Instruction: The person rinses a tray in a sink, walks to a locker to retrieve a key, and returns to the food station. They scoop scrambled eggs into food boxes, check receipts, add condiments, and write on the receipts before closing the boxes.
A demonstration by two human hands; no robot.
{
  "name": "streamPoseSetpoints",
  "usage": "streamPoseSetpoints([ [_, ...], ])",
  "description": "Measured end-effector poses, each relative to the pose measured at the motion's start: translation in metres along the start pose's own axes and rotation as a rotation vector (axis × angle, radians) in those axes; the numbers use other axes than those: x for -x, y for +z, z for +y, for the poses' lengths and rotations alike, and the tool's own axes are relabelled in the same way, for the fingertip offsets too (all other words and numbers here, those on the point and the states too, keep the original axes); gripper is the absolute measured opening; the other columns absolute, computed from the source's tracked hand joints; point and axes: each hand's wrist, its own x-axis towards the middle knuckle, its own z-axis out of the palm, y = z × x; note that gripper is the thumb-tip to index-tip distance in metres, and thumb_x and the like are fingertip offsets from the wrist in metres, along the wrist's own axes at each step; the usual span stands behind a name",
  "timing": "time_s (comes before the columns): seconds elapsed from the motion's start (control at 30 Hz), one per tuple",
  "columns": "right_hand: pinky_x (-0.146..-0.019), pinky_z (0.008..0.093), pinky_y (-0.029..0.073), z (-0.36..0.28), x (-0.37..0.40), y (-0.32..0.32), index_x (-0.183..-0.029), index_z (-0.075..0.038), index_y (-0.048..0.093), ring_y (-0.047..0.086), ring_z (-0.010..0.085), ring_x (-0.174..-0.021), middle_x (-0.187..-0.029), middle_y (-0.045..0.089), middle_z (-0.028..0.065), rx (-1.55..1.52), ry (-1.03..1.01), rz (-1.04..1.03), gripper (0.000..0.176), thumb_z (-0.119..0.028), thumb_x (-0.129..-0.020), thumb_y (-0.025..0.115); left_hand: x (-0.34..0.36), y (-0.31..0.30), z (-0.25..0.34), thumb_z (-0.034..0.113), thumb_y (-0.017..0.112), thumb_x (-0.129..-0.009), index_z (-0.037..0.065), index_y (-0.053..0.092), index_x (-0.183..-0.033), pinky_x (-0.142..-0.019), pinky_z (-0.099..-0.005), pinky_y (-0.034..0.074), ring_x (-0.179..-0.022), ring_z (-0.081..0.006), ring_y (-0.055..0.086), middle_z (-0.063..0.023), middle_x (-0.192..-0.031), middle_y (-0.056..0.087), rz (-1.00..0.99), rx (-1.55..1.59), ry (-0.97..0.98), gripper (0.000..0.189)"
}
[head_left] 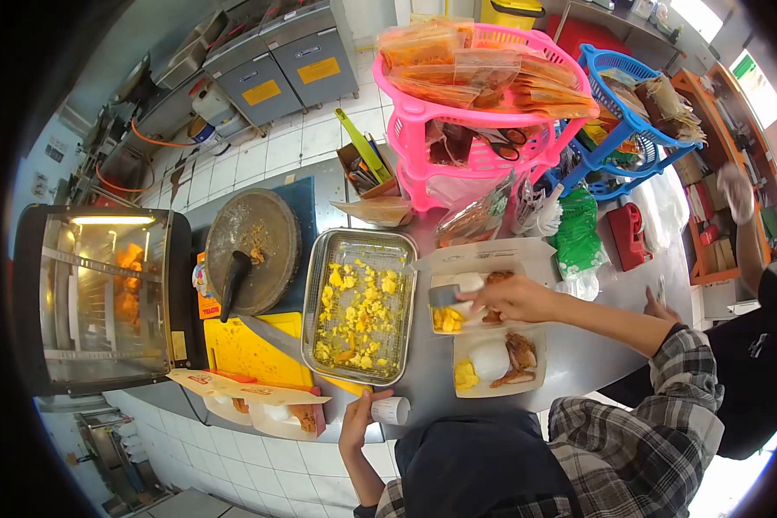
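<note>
A grey stainless-steel table [578, 363] is carrying all items noted here. A pink plastic tiered basket rack [432, 112] is standing at its far side, bearing stacked clear bags of orange contents. A rectangular perforated metal tray [403, 337] is lying in the middle, with scattered yellow food pieces [367, 298] covering much of its base. A round, grey-brown shallow bowl [272, 224] is sitting left of the tray.

Right of the tray, an upper open white cardboard box [501, 251] and a lower open white cardboard box [479, 388] are lying close together. The lower one is containing a white mound [490, 358], a browned meat piece [518, 356] and a yellow portion [465, 375].

The right hand [514, 300] is reaching over the upper box, its grip clamping on a small grey cup-like item [445, 296] above a yellow heap there. The left hand [356, 421] is resting near the table's front edge, its grip closing around a small white cup [392, 411].
</note>
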Motion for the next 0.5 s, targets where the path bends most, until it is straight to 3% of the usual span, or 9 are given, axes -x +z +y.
streamPoseSetpoints([
  [0.07,-0.073,0.0274,0.056,-0.018,-0.013,-0.007,-0.100,-0.002,0.054,0.065,0.0153,-0.090,-0.124,0.055,0.0087,-0.509,0.319,0.286,0.015,0.002,-0.086,0.051,0.005,-0.001,-0.004,0.035,0.039,-0.098,-0.001,0.060,-0.116,-0.080,-0.0253,0.049,-0.089,-0.0119,0.061,-0.0087,-0.100,0.065,-0.009,-0.025,0.052,0.045],
  [0.1,-0.073,0.0274,0.056,-0.022,-0.024,-0.008,-0.100,-0.002,0.054,0.065,0.0153,-0.090,-0.124,0.055,0.0087,-0.498,0.309,0.290,0.015,0.002,-0.086,0.051,0.006,-0.002,-0.005,0.028,0.046,-0.097,-0.001,0.059,-0.117,-0.080,-0.0249,0.048,-0.091,-0.0107,0.060,-0.0078,-0.101,0.065,-0.017,-0.048,0.099,0.038],
  [0.13,-0.070,0.0268,0.057,-0.027,-0.036,-0.007,-0.100,-0.001,0.053,0.065,0.0144,-0.087,-0.115,0.058,0.0088,-0.603,0.261,0.425,0.014,0.002,-0.086,0.051,0.010,-0.005,-0.004,0.013,0.056,-0.091,0.000,0.054,-0.124,-0.084,-0.0252,0.047,-0.096,-0.0097,0.057,-0.0069,-0.110,0.061,-0.064,-0.037,0.076,0.035],
  [0.17,-0.066,0.0261,0.057,-0.033,-0.048,-0.005,-0.101,-0.001,0.053,0.065,0.0135,-0.084,-0.106,0.061,0.0089,-0.710,0.207,0.555,0.014,0.001,-0.087,0.051,0.015,-0.003,0.000,0.013,0.056,-0.091,0.000,0.054,-0.124,-0.084,-0.0252,0.047,-0.096,-0.0097,0.057,-0.0069,-0.110,0.061,-0.056,-0.038,0.089,0.035],
  [0.23,-0.065,0.0274,0.057,-0.056,-0.072,0.004,-0.101,-0.001,0.052,0.065,0.0158,-0.084,-0.100,0.061,0.0093,-0.686,0.213,0.526,0.015,0.001,-0.086,0.051,0.030,0.005,0.012,0.005,0.061,-0.086,0.002,0.049,-0.129,-0.088,-0.0257,0.046,-0.101,-0.0108,0.056,-0.0081,-0.120,0.056,-0.097,-0.205,0.280,0.044],
  [0.3,-0.064,0.0287,0.058,-0.072,-0.093,0.020,-0.101,0.000,0.051,0.066,0.0181,-0.083,-0.094,0.061,0.0097,-0.684,0.199,0.470,0.015,0.002,-0.086,0.051,0.043,0.006,0.018,0.003,0.064,-0.083,0.004,0.046,-0.132,-0.088,-0.0260,0.047,-0.104,-0.0130,0.055,-0.0088,-0.126,0.051,-0.065,-0.239,0.279,0.052],
  [0.37,-0.075,0.0277,0.058,-0.078,-0.116,0.045,-0.105,0.000,0.049,0.062,0.0189,-0.091,-0.109,0.054,0.0102,-0.648,0.335,0.380,0.018,0.004,-0.087,0.049,0.064,0.014,0.031,0.001,0.067,-0.080,0.006,0.042,-0.135,-0.085,-0.0264,0.049,-0.107,-0.0154,0.055,-0.0085,-0.129,0.048,-0.032,-0.241,0.253,0.060],
  [0.43,-0.069,0.0278,0.058,-0.066,-0.132,0.075,-0.107,-0.002,0.048,0.064,0.0214,-0.084,-0.108,0.055,0.0131,-0.634,0.293,0.370,0.023,0.005,-0.085,0.049,0.084,0.022,0.036,-0.005,0.067,-0.077,0.006,0.038,-0.137,-0.083,-0.0271,0.050,-0.107,-0.0161,0.055,-0.0082,-0.130,0.047,0.051,-0.150,0.337,0.068],
  [0.5,-0.074,0.0350,0.052,-0.068,-0.140,0.093,-0.109,-0.003,0.047,0.061,0.0294,-0.090,-0.107,0.053,0.0165,-0.285,0.284,0.519,0.028,0.005,-0.082,0.051,0.106,0.022,0.040,-0.011,0.068,-0.073,0.006,0.034,-0.139,-0.082,-0.0279,0.052,-0.107,-0.0167,0.055,-0.0078,-0.132,0.045,0.141,-0.058,0.420,0.076],
])
